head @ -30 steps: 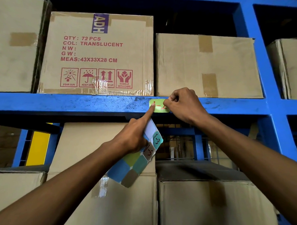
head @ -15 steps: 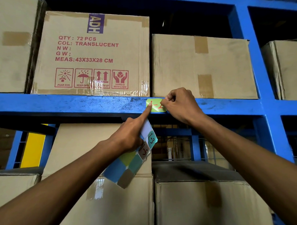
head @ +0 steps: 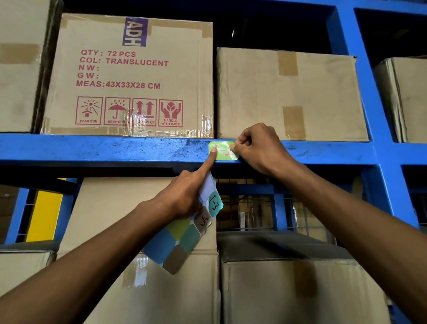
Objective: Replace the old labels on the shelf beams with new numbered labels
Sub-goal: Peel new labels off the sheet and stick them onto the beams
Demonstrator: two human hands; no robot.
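left hand (head: 184, 197) index finger out, tip pressed on left part of green label (head: 223, 151); other fingers curled, clamped on a label sheet (head: 186, 226) that hangs down below the hand. sheet has coloured squares, two read "1-3" and "1-5". right hand (head: 258, 147) just right of the label, thumb and fingers pinched together at its right edge; cannot tell if the edge is lifted. hands near each other, not touching, label between them. label has red marks, partly hidden by fingers, sits on front face of blue beam (head: 109, 151), which runs left and right past both hands. just above the hands on the beam: printed box (head: 135, 74) up left, "qty: 72 pcs", "translucent"; plain box (head: 288, 95) above right hand. more boxes (head: 150, 299) below the arms. blue upright (head: 355, 70) right of right hand. yellow panel (head: 47, 213) far left below the beam.
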